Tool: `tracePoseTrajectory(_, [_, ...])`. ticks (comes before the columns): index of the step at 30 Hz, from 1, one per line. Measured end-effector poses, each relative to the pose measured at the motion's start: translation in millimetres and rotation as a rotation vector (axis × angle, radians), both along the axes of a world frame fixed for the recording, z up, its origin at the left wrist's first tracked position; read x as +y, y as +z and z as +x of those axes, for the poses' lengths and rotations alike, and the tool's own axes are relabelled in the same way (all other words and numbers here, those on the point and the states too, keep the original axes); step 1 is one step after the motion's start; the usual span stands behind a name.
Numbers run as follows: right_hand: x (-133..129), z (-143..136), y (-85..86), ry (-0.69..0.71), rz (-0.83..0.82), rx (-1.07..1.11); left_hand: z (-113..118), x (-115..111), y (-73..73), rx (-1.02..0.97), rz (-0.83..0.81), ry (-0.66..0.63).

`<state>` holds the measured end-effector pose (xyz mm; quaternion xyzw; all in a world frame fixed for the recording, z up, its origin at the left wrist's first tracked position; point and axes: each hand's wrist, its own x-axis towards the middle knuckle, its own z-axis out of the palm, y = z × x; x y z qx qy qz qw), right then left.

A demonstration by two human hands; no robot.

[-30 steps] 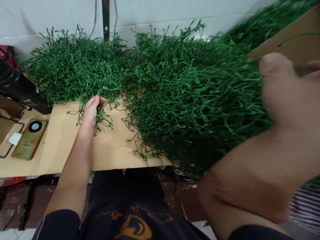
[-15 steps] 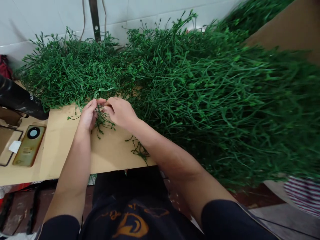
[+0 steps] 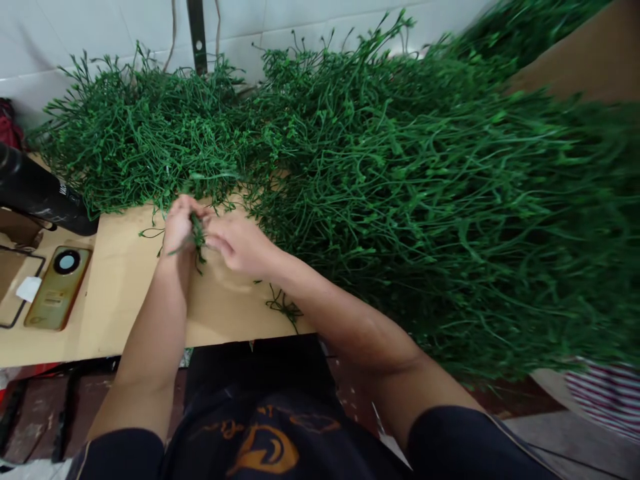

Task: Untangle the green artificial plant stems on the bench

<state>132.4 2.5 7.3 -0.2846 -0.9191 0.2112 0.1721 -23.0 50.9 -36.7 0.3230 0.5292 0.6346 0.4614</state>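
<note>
My left hand [image 3: 180, 223] is closed around a small bunch of thin green stems [image 3: 198, 235], which look like artificial plant sprigs. Their tips hang down over the cardboard sheet [image 3: 135, 287]. Just to the right, my right hand [image 3: 241, 241] is curled close to the bunch with its fingers pinched. Motion blurs those fingertips, and what lies between them cannot be made out. Behind both hands rises a big heap of the same green stems [image 3: 390, 160]. A few loose stems [image 3: 284, 307] lie on the cardboard near my right forearm.
At the left are a black bottle [image 3: 45, 193] lying tilted, a gold phone [image 3: 59, 290] and a dark-framed flat object [image 3: 15, 287]. A metal upright [image 3: 197, 37] stands against the tiled wall. A brown cardboard panel [image 3: 585, 57] leans at the far right, by the heap.
My right hand has shifted slightly right and down, with its fingers now blurred. The bunch in my left hand has been gathered narrower. The view has shifted a little.
</note>
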Motion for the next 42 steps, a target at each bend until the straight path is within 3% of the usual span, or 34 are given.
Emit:
tracePoseTrajectory(1, [-11,1,2.0,0.138,0.012,0.009,-7,2,-0.1,-0.057,0.002,0.102])
tracePoseTrajectory(3, [-28,8,8.7,0.387,0.083,0.041,-20,3,0.9,-0.136,0.018,0.188])
tracePoseTrajectory(4, [-32,15,13.6,0.407,0.139,0.053,-23,2,2.0,-0.141,0.019,0.192])
tracePoseTrajectory(5, [-32,26,19.5,0.341,0.200,0.063,-23,0,3.5,-0.129,0.015,0.175])
tracePoseTrajectory(6, [-27,39,26.3,0.184,0.270,0.070,-21,-2,5.2,-0.110,0.008,0.137])
tracePoseTrajectory(9, [-1,90,48.7,-0.419,0.476,0.038,-7,-11,10.3,-0.075,-0.015,-0.026])
tracePoseTrajectory(11, [13,121,62.3,-0.744,0.609,0.059,0,-14,12.0,-0.087,-0.025,-0.086])
tracePoseTrajectory(13, [17,136,71.0,-0.909,0.690,0.115,3,-14,12.0,-0.113,-0.013,-0.110])
tracePoseTrajectory(14, [15,135,72.1,-0.923,0.697,0.146,4,-14,11.7,-0.130,-0.003,-0.124])
tracePoseTrajectory(17, [11,100,59.0,-0.747,0.535,0.165,7,-13,11.1,-0.180,0.010,-0.177])
tracePoseTrajectory(21, [19,29,19.3,-0.429,0.157,0.011,14,-15,14.2,-0.193,0.000,-0.236])
tracePoseTrajectory(24, [26,-2,1.0,-0.363,0.057,-0.039,15,-17,16.3,-0.190,-0.003,-0.257])
tracePoseTrajectory(30, [31,-5,-2.8,-0.315,0.037,-0.030,19,-14,11.6,-0.195,-0.005,-0.204])
tracePoseTrajectory(34, [16,-6,-5.5,-0.251,0.021,-0.025,16,-7,6.9,-0.241,-0.001,-0.136])
tracePoseTrajectory(37, [-12,-5,-3.7,0.080,0.006,-0.001,1,-2,8.2,-0.317,0.003,0.143])
tracePoseTrajectory(39, [-27,1,2.5,0.287,0.038,0.048,-8,-2,10.0,-0.332,0.021,0.241])
tracePoseTrajectory(40, [-30,7,7.3,0.293,0.072,0.079,-10,-4,10.7,-0.328,0.035,0.221])
tracePoseTrajectory(42, [-26,27,19.9,0.102,0.167,0.135,-11,-8,11.7,-0.324,0.048,0.102])
